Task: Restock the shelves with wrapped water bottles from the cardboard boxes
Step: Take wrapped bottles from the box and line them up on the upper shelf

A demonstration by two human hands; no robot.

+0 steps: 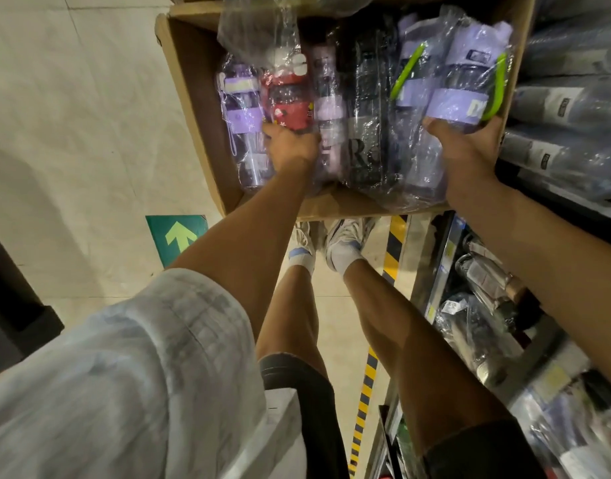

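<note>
An open cardboard box (193,98) on the floor ahead holds several plastic-wrapped water bottles lying side by side. My left hand (290,145) is inside it, fingers closed around the base of a red wrapped bottle (290,105), next to a purple bottle (241,108). My right hand (466,150) grips the bottom of a large purple bottle with a green strap (469,84) at the box's right side. A black bottle (366,108) and more purple ones lie between my hands.
Shelves (566,108) at the right carry rows of dark wrapped bottles, with lower shelves (487,281) holding more. A yellow-black floor stripe (366,385) runs along the shelf base. A green arrow sign (176,236) lies on the tiled floor. My feet stand just behind the box.
</note>
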